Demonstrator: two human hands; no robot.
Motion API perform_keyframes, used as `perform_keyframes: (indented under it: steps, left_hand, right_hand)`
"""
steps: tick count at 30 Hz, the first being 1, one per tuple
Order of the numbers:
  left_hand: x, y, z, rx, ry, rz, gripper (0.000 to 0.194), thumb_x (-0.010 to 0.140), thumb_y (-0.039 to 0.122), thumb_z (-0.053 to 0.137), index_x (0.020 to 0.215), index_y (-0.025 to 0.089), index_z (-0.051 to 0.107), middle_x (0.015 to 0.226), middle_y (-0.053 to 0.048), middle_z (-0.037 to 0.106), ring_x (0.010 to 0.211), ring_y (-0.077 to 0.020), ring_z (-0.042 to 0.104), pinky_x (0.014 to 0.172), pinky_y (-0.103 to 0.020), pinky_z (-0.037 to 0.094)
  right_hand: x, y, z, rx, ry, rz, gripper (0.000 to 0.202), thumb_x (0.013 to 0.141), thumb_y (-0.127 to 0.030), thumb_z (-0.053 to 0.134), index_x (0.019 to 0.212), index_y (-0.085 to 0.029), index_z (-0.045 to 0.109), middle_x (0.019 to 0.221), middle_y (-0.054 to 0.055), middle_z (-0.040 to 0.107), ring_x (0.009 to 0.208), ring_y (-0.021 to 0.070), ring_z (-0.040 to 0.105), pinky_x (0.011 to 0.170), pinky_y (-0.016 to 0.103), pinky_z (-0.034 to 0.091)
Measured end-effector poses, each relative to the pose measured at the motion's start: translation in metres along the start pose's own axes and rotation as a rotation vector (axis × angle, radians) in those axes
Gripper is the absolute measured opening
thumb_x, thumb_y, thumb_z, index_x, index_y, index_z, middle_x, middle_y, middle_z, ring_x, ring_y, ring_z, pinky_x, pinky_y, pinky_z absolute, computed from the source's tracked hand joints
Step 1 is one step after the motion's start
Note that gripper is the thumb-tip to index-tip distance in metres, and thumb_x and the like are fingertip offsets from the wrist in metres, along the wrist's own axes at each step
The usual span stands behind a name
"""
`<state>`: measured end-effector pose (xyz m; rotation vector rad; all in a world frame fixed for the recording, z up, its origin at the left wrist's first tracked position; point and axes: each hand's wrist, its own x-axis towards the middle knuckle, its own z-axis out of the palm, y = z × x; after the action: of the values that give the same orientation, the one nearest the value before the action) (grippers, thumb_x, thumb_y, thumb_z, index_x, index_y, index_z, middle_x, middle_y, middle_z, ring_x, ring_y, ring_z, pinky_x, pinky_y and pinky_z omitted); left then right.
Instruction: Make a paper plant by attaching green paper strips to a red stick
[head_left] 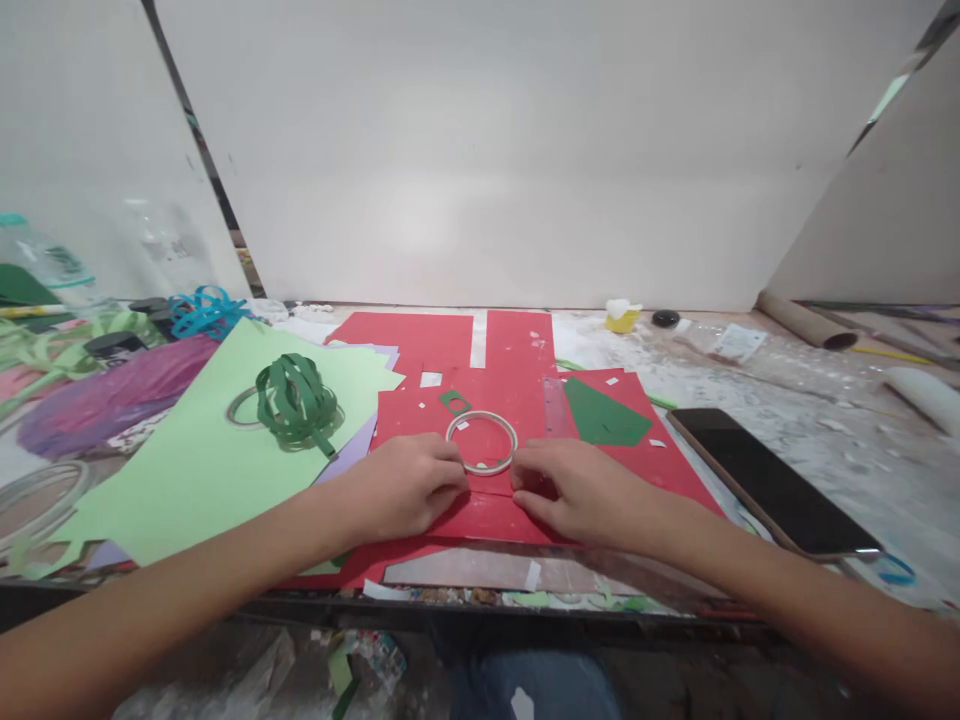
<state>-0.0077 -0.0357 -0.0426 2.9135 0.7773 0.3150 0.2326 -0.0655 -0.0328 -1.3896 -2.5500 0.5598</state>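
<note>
My left hand (412,485) rests with curled fingers on red paper (487,515) at the table's front. Opposite it, my right hand (566,485) has its thumb and fingers closed at the same paper. Between both sets of fingertips runs a thin edge or crease in the red paper; the fingers hide exactly how it is gripped. Just beyond lies a narrow tape roll (482,470), flat on the red sheets. A small green paper piece with a hole (454,403) is behind the roll. To its right are a clear ruler (555,405) and a green paper offcut (604,412).
Light green sheets (187,440) lie left, bearing a green paper-strip ball (294,400). A phone (772,480) lies right of the red sheets. Plastic bottles (52,262), a cardboard tube (806,320) and a yellow pot (622,317) stand or lie farther back, before a white panel (480,150).
</note>
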Motion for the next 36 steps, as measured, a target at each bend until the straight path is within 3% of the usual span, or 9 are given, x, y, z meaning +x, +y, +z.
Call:
perform_keyframes:
  steps: [8, 12, 17, 22, 27, 32, 36]
  left_hand:
    - [0.003, -0.006, -0.021, -0.213, -0.185, -0.305, 0.019, 0.082, 0.017, 0.055, 0.081, 0.02, 0.073, 0.071, 0.0, 0.07, 0.059, -0.0132, 0.06, 0.055, -0.022, 0.04]
    - [0.011, -0.013, -0.026, -0.293, -0.249, -0.404, 0.014, 0.078, 0.025, 0.063, 0.086, 0.019, 0.072, 0.076, -0.001, 0.071, 0.064, -0.0143, 0.061, 0.055, -0.022, 0.04]
    - [0.015, -0.025, -0.027, -0.362, -0.364, -0.349, 0.012, 0.079, 0.027, 0.062, 0.079, 0.018, 0.069, 0.069, 0.001, 0.067, 0.06, -0.0125, 0.057, 0.054, -0.022, 0.039]
    - [0.002, -0.028, -0.032, -0.276, -0.357, -0.299, 0.013, 0.082, 0.023, 0.058, 0.083, 0.019, 0.07, 0.075, 0.0, 0.069, 0.065, -0.0133, 0.059, 0.059, -0.022, 0.04]
    - [-0.01, -0.016, -0.031, -0.052, -0.226, -0.182, 0.016, 0.084, 0.017, 0.057, 0.09, 0.021, 0.072, 0.082, -0.003, 0.069, 0.078, -0.0169, 0.061, 0.066, -0.024, 0.04]
    - [-0.02, -0.01, -0.017, 0.183, -0.056, -0.012, 0.021, 0.093, 0.018, 0.049, 0.084, 0.018, 0.069, 0.077, -0.004, 0.065, 0.073, -0.0177, 0.057, 0.068, -0.028, 0.039]
    - [-0.025, -0.013, -0.013, 0.306, -0.034, 0.125, 0.025, 0.094, 0.012, 0.044, 0.087, 0.016, 0.068, 0.078, -0.006, 0.065, 0.074, -0.0195, 0.056, 0.069, -0.031, 0.04]
  right_hand:
    - [0.006, 0.001, -0.007, -0.019, -0.081, 0.05, 0.015, 0.084, -0.021, 0.056, 0.069, -0.019, 0.052, 0.065, 0.0, 0.062, 0.057, 0.0126, 0.051, 0.052, 0.025, 0.028]
    - [0.008, 0.002, -0.008, -0.024, -0.09, 0.021, 0.016, 0.084, -0.021, 0.055, 0.068, -0.019, 0.052, 0.063, 0.0, 0.061, 0.056, 0.0128, 0.05, 0.051, 0.026, 0.028]
    - [0.006, 0.004, -0.011, 0.034, -0.132, 0.027, 0.009, 0.082, -0.016, 0.055, 0.073, -0.019, 0.055, 0.068, 0.0, 0.064, 0.058, 0.0125, 0.051, 0.051, 0.025, 0.029]
    - [0.002, 0.003, -0.009, 0.022, -0.101, 0.033, 0.009, 0.081, -0.013, 0.053, 0.077, -0.019, 0.06, 0.073, 0.002, 0.067, 0.064, 0.0138, 0.055, 0.056, 0.024, 0.031]
    - [-0.004, -0.003, -0.006, -0.092, -0.015, 0.024, 0.013, 0.079, -0.008, 0.05, 0.077, -0.018, 0.059, 0.077, 0.003, 0.066, 0.072, 0.0152, 0.056, 0.06, 0.024, 0.03]
    - [-0.012, -0.006, 0.0, -0.32, 0.065, -0.065, 0.015, 0.086, -0.009, 0.047, 0.079, -0.018, 0.057, 0.083, 0.005, 0.064, 0.075, 0.0169, 0.052, 0.06, 0.028, 0.026]
    - [-0.017, -0.008, 0.006, -0.479, 0.087, -0.171, 0.011, 0.081, -0.008, 0.054, 0.084, -0.017, 0.059, 0.087, 0.007, 0.063, 0.077, 0.0187, 0.052, 0.063, 0.031, 0.026]
